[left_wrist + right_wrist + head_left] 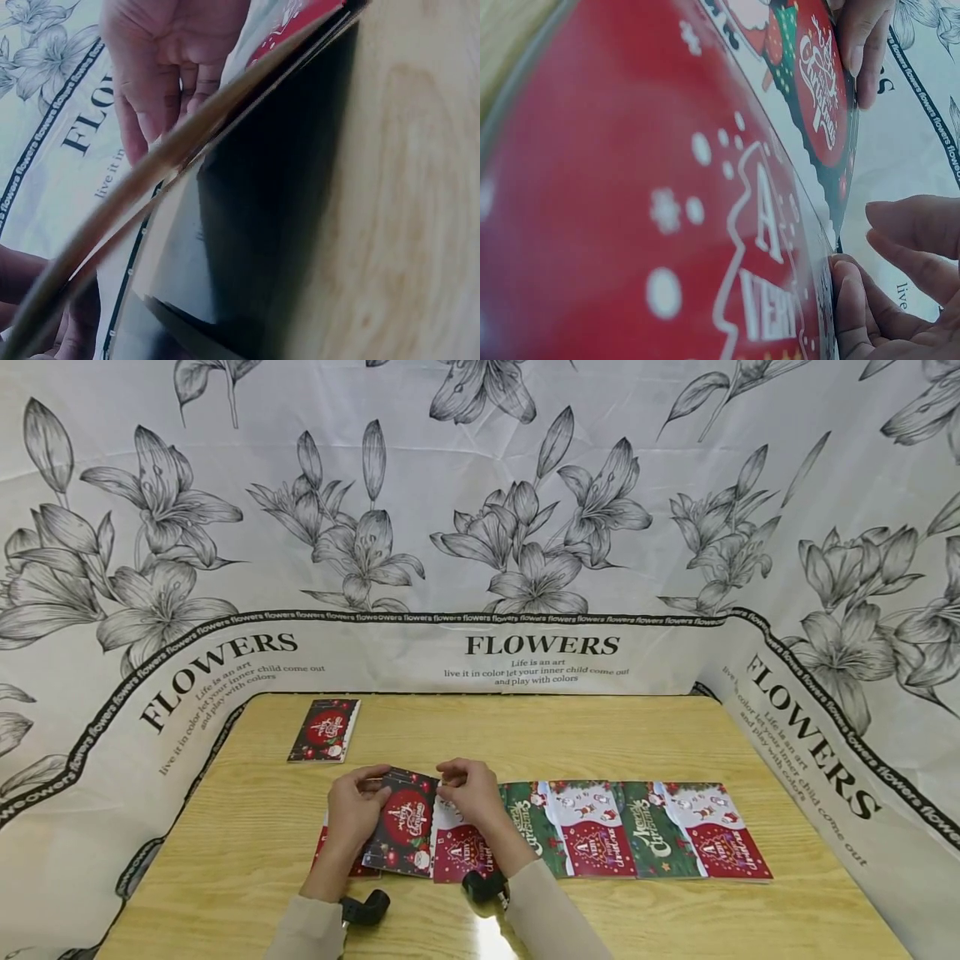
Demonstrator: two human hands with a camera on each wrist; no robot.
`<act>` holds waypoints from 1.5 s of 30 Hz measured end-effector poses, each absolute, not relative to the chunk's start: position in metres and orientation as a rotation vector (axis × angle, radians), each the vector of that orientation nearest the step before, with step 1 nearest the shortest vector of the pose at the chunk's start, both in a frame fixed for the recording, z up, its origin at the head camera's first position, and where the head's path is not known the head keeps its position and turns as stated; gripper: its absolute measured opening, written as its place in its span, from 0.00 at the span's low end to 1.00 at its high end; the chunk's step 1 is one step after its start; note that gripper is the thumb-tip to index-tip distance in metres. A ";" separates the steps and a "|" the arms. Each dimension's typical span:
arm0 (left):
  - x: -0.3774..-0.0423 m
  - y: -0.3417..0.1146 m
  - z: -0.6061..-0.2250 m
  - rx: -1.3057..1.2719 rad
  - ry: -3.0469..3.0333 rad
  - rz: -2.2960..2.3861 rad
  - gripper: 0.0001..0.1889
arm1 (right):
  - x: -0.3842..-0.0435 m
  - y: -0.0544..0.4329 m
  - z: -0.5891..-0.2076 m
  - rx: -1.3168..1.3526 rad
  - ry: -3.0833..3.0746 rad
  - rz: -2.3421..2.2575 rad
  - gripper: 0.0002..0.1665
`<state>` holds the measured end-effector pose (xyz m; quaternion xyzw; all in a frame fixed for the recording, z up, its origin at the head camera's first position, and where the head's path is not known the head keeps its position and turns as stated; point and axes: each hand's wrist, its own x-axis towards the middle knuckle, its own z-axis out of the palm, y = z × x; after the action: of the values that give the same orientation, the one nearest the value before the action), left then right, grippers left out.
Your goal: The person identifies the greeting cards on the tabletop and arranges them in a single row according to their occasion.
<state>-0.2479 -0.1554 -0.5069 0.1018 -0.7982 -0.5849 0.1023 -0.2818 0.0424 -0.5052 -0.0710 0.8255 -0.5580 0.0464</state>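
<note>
Beige sleeves (555, 914) lie nearest the head camera, black wrist mounts (483, 887) beside them. Dark Christmas card (397, 831) is between the hands: left hand (352, 810) grips its upper left edge, thumb on the front; right hand (474, 793) is at its upper right corner, pinch or mere contact: cannot tell. Red card (363, 867) is partly hidden behind it. To the right, green and red-and-white cards (656, 839) form a row, partly blocked by the right forearm. Second dark card (324, 731) lies apart, rear left, on the wooden table (225, 860).

Red card (637, 187): glossy paper. Tabletop (585, 739): smooth, wood-grained. Backdrop (442, 477): creased cloth.
</note>
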 end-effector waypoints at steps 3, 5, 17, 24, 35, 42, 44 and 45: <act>-0.249 -0.158 -0.507 0.300 -2.348 -1.718 0.15 | -0.282 0.043 -0.504 -0.226 2.506 -1.710 0.18; -0.249 -0.160 -0.507 0.295 -2.337 -1.712 0.15 | -0.282 0.043 -0.505 -0.230 2.493 -1.719 0.18; -0.249 -0.162 -0.502 0.305 -2.241 -1.797 0.17 | -0.281 0.042 -0.500 -0.245 2.428 -1.812 0.27; -0.249 -0.160 -0.501 0.338 -2.230 -1.830 0.17 | -0.280 0.040 -0.497 -0.285 2.331 -1.877 0.24; -0.248 -0.158 -0.502 0.358 -2.216 -1.844 0.17 | -0.280 0.040 -0.492 -0.227 2.155 -1.966 0.21; -0.249 -0.157 -0.500 0.348 -2.187 -1.876 0.15 | -0.280 0.041 -0.490 -0.203 2.083 -2.042 0.22; -0.248 -0.156 -0.499 0.348 -2.187 -1.881 0.15 | -0.281 0.041 -0.490 -0.195 2.066 -2.062 0.22; -0.248 -0.155 -0.499 0.348 -2.189 -1.882 0.14 | -0.281 0.041 -0.490 -0.188 2.054 -2.073 0.22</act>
<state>-0.2482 -0.1554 -0.4988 0.1189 -0.7478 -0.6428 0.1166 -0.2814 0.0414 -0.4900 -0.0640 0.6983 -0.7047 0.1082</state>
